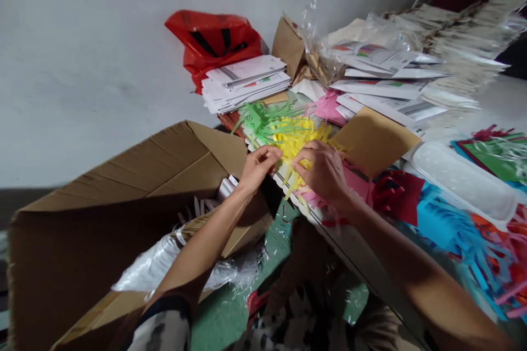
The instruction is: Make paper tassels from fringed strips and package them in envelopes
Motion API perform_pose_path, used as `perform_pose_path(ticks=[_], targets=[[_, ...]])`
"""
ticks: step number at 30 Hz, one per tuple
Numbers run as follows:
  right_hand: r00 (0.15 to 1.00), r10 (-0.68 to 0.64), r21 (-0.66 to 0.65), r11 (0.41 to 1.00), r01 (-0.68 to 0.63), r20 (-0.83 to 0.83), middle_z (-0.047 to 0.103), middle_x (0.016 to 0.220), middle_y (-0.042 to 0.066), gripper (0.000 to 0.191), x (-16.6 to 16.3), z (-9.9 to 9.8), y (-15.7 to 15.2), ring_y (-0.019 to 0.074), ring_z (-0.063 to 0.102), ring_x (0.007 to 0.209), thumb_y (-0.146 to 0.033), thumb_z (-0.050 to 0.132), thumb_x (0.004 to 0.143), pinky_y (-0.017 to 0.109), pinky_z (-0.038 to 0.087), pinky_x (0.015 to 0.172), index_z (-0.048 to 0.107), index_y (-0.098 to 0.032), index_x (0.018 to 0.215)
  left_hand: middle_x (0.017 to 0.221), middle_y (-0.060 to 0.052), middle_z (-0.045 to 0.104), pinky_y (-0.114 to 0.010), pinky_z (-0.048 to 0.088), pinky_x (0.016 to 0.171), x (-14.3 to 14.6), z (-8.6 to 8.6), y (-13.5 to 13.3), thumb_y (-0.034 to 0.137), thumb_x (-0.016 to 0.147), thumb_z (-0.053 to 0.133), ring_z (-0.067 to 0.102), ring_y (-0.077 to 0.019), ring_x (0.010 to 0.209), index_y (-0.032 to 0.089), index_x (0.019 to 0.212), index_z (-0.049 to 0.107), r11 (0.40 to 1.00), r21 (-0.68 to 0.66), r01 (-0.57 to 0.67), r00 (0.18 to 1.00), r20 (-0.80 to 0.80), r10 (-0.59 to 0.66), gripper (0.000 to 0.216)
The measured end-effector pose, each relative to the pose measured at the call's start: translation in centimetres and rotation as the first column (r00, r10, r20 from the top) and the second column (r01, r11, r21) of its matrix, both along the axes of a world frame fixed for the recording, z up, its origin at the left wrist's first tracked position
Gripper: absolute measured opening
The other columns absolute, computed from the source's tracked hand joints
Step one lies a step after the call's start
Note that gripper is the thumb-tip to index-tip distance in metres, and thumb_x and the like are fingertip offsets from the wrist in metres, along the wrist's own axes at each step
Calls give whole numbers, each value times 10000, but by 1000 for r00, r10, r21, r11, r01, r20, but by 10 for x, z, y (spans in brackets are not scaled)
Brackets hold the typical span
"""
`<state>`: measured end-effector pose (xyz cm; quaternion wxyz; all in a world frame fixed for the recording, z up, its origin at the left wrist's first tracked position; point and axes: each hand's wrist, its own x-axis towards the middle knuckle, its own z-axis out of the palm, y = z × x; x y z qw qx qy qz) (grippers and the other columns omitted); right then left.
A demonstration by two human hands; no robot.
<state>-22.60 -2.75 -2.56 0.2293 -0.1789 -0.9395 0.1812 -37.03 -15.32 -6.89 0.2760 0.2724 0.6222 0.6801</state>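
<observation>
Yellow paper fringe (296, 130), cut into thin strips, lies at the table's near edge. My left hand (260, 165) is at its left side, thumb and fingers pinched together; what is between the fingertips is too small to make out. From the right, my right hand (323, 169) pinches yellow strips, with some hanging below it over the edge. Green paper fringe (263, 119) lies just behind, touching the yellow. Pink paper (357, 184) shows partly under and beside my right hand. A brown envelope (373, 140) lies to the right of the fringe.
A large open cardboard box (185, 148) stands at left, with clear plastic (152, 263) on its flap. Printed white sheets (247, 85), a red bag (218, 38) and more papers line the back. Blue fringe (448, 225) and a white oblong case (461, 181) lie right.
</observation>
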Motion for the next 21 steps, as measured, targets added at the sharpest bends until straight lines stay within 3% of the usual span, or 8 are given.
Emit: perform_pose_path(ticks=[8,12,21], targets=[[977,-9,-151,988,-24,-213,696,882,34,81,-6,15,15,192,639,803,-191,738,840,331,462,786,789,-228,789,630,45,557,-218,377,500,-14,-5,15,486,810,789,478,-89,512,181,944,726,998,5,-66,984,-164,66,339],[924,-37,-225,973,-54,-382,708,921,20,42,-7,32,26,164,634,789,-200,759,831,328,493,796,789,-228,836,710,16,592,-231,402,555,-17,-8,17,492,950,653,505,-107,585,189,971,721,995,37,-94,913,-395,101,312],[766,-86,-328,929,-169,-637,736,982,16,58,17,66,50,127,661,859,-199,784,854,308,527,806,754,-204,904,738,15,604,-232,409,586,-16,-18,15,463,993,597,534,-123,623,195,1085,724,987,-35,-157,832,-544,113,310]])
